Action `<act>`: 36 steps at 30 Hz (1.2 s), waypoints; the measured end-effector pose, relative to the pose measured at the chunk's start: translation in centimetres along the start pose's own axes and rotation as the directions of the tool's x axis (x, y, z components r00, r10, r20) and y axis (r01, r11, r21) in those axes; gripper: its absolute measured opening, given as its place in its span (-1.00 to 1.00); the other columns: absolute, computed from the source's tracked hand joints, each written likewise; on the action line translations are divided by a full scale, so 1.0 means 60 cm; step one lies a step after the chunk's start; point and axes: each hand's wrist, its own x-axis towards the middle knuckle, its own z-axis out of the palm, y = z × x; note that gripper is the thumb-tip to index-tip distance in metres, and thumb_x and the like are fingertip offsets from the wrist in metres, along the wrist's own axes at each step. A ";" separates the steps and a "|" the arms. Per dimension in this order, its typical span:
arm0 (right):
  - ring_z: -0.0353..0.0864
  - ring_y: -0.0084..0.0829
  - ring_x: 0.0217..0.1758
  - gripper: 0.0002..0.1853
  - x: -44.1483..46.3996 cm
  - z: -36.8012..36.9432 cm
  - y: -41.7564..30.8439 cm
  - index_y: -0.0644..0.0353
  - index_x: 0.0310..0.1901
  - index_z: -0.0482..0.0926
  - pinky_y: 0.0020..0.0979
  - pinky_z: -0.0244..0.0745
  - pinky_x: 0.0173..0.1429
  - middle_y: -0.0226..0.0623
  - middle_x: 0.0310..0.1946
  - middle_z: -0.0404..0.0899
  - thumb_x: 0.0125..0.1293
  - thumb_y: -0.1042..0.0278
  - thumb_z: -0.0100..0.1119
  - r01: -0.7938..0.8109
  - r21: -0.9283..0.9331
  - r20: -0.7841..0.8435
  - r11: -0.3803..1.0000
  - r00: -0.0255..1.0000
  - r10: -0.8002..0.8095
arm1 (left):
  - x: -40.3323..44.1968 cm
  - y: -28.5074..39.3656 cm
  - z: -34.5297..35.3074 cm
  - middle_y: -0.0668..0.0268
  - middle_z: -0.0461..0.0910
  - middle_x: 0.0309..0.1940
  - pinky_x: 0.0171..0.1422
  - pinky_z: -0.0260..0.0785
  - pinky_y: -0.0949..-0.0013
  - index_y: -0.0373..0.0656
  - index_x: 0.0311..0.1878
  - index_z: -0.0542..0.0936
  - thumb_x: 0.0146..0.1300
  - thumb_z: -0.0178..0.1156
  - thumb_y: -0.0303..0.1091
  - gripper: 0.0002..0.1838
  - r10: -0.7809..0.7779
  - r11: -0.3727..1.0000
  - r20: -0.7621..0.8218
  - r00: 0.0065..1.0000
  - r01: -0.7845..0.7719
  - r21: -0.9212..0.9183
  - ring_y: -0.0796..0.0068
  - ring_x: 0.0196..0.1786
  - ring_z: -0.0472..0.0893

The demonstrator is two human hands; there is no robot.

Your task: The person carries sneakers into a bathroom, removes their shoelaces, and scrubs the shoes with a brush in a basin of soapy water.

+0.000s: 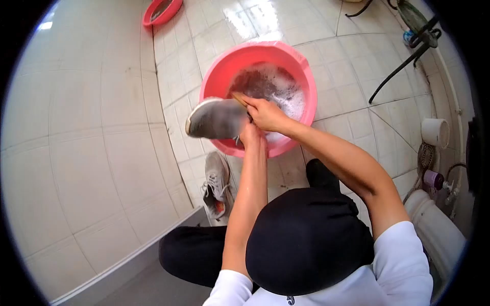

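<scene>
A dark grey shoe [214, 120] with a pale sole edge is held over the left rim of a pink basin [219, 66]. My left hand [248, 132] grips the shoe at its right end, fingers partly hidden behind it. Closed around a tan, wooden-looking brush [238, 97], my right hand [266, 114] is at the shoe's upper right end. The brush's bristles do not show. Grey, foamy water [270, 86] lies in the basin below both hands.
A light grey laced shoe [217, 176] stands on the tiled floor by the left wall. A smaller pink basin [166, 15] is at the far left. To the right are a black metal stand [403, 66], a white cylindrical container [434, 132] and a purple-labelled container [434, 179].
</scene>
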 end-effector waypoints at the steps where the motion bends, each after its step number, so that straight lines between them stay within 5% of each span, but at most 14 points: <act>1: 0.64 0.13 0.15 -0.52 -0.011 0.012 -0.022 -0.10 0.39 0.50 -0.05 0.52 0.25 0.12 0.09 0.64 0.47 0.19 -0.05 0.045 0.071 -0.054 0.996 0.998 -0.041 | 0.007 -0.001 -0.015 0.17 0.57 0.08 0.13 0.55 0.31 -0.21 0.25 0.46 0.50 0.12 -0.38 -0.68 -0.003 0.999 0.059 0.998 0.001 0.036 0.31 0.03 0.63; 6: 0.64 0.11 0.16 -0.52 -0.008 0.036 -0.036 -0.14 0.41 0.47 -0.04 0.51 0.26 0.12 0.09 0.65 0.50 0.20 -0.07 0.140 0.102 -0.096 0.985 0.987 -0.130 | 0.000 -0.004 -0.042 0.25 0.57 0.11 0.06 0.58 0.25 -0.18 0.37 0.41 0.50 0.10 -0.34 -0.58 -0.013 0.994 0.266 0.964 0.040 -0.097 0.34 0.06 0.64; 9: 0.66 0.08 0.15 -0.52 0.015 0.002 -0.007 -0.14 0.41 0.48 -0.06 0.53 0.25 0.11 0.07 0.66 0.50 0.21 -0.08 -0.040 -0.037 0.080 0.999 0.996 0.042 | 0.021 -0.004 -0.024 0.34 0.56 0.12 0.16 0.53 0.32 -0.11 0.42 0.40 0.55 0.07 -0.23 -0.56 -0.082 0.993 -0.060 0.995 0.087 0.084 0.42 0.12 0.61; 10: 0.69 0.04 0.12 -0.52 0.030 0.032 0.009 -0.15 0.40 0.49 -0.06 0.53 0.26 0.07 0.05 0.68 0.48 0.23 -0.09 0.258 0.081 -0.054 0.963 0.966 -0.254 | 0.009 -0.011 -0.024 0.34 0.54 0.16 0.25 0.48 0.25 -0.12 0.39 0.40 0.56 0.04 -0.21 -0.57 0.111 0.973 0.141 0.984 -0.136 0.187 0.42 0.20 0.57; 11: 0.69 0.03 0.12 -0.51 0.026 0.028 -0.029 -0.17 0.40 0.49 -0.07 0.53 0.26 0.05 0.06 0.68 0.48 0.24 -0.09 0.261 0.103 -0.048 0.960 0.965 -0.258 | 0.002 -0.015 -0.025 0.36 0.52 0.17 0.29 0.43 0.22 -0.13 0.37 0.41 0.57 0.03 -0.17 -0.57 0.232 0.924 0.331 0.915 -0.314 0.219 0.42 0.24 0.53; 13: 0.70 0.01 0.11 -0.51 0.001 0.014 -0.128 -0.21 0.40 0.50 -0.07 0.53 0.26 0.01 0.08 0.68 0.46 0.26 -0.09 0.246 0.175 -0.041 0.953 0.969 -0.243 | 0.016 -0.011 -0.052 0.36 0.49 0.24 0.36 0.39 0.20 -0.15 0.41 0.37 0.57 0.03 -0.15 -0.54 0.182 0.980 0.470 0.864 -0.200 -0.011 0.43 0.31 0.48; 16: 0.69 -0.03 0.16 -0.51 0.026 0.032 -0.105 -0.18 0.44 0.46 -0.14 0.52 0.29 0.02 0.16 0.64 0.51 0.26 -0.07 0.165 0.091 0.012 0.982 0.986 -0.167 | -0.003 -0.001 -0.032 0.32 0.48 0.27 0.34 0.42 0.23 -0.16 0.44 0.34 0.56 0.06 -0.21 -0.52 0.167 0.986 0.406 0.898 -0.146 -0.082 0.39 0.28 0.51; 20: 0.68 0.01 0.16 -0.52 0.024 0.017 -0.018 -0.17 0.44 0.45 -0.15 0.53 0.27 0.05 0.14 0.65 0.53 0.23 -0.07 -0.005 -0.098 0.087 0.995 0.996 0.014 | 0.023 -0.008 -0.030 0.30 0.49 0.28 0.31 0.46 0.33 -0.18 0.45 0.34 0.51 0.14 -0.36 -0.50 -0.048 0.995 -0.027 0.998 0.050 0.088 0.35 0.25 0.56; 25: 0.66 0.07 0.17 -0.49 0.012 0.024 -0.033 -0.34 0.43 0.46 -0.08 0.54 0.24 -0.01 0.16 0.64 0.50 0.19 -0.18 0.280 0.073 -0.015 0.957 0.960 -0.280 | 0.014 -0.017 -0.048 0.27 0.53 0.25 0.25 0.48 0.36 -0.18 0.39 0.41 0.47 0.19 -0.32 -0.52 0.022 0.998 0.220 0.975 -0.035 0.056 0.40 0.24 0.57; 27: 0.67 0.00 0.17 -0.46 0.023 0.030 -0.020 -0.41 0.45 0.43 -0.10 0.55 0.22 -0.02 0.13 0.67 0.47 0.24 -0.13 0.093 -0.004 0.062 0.996 0.994 -0.093 | 0.008 -0.008 -0.040 0.26 0.53 0.23 0.19 0.50 0.39 -0.16 0.36 0.43 0.45 0.21 -0.31 -0.54 0.001 1.000 0.210 0.978 -0.001 0.001 0.41 0.22 0.57; 29: 0.68 -0.03 0.16 -0.44 0.000 -0.004 -0.006 -0.43 0.44 0.43 -0.10 0.56 0.20 -0.01 0.11 0.67 0.44 0.29 -0.08 -0.140 -0.180 0.194 0.974 0.965 0.174 | -0.013 0.008 -0.003 0.18 0.58 0.11 0.22 0.54 0.27 -0.24 0.22 0.48 0.42 0.04 -0.58 -0.67 0.009 0.991 -0.067 0.998 0.000 0.135 0.27 0.11 0.63; 30: 0.71 -0.06 0.11 -0.39 0.004 -0.009 0.032 -0.53 0.44 0.42 -0.06 0.60 0.15 -0.05 0.11 0.68 0.40 0.33 -0.02 -0.077 -0.319 0.153 0.945 0.979 0.131 | 0.004 -0.004 -0.009 0.18 0.59 0.09 0.21 0.55 0.28 -0.23 0.21 0.48 0.43 0.01 -0.60 -0.68 0.026 0.999 -0.103 0.994 -0.021 0.050 0.26 0.08 0.64; 32: 0.73 -0.10 0.10 -0.39 -0.004 -0.062 -0.009 -0.27 0.44 0.45 -0.04 0.62 0.13 -0.02 0.11 0.68 0.34 0.36 0.09 -0.052 -0.614 0.232 0.788 0.942 0.244 | 0.033 -0.026 -0.025 0.18 0.60 0.09 0.32 0.52 0.20 -0.21 0.21 0.47 0.53 -0.06 -0.52 -0.73 0.029 0.999 -0.136 0.990 -0.032 -0.022 0.26 0.09 0.63; 36: 0.75 -0.10 0.07 -0.43 0.025 -0.074 0.051 0.23 0.35 0.48 -0.02 0.64 0.10 0.08 0.08 0.69 0.27 0.43 0.18 -0.340 -0.645 -0.150 0.684 0.935 0.323 | 0.024 -0.022 -0.023 0.32 0.60 0.12 0.49 0.26 -0.16 -0.07 0.19 0.49 0.60 -0.02 -0.29 -0.77 -0.025 0.999 -0.075 0.997 0.021 -0.045 0.30 0.20 0.58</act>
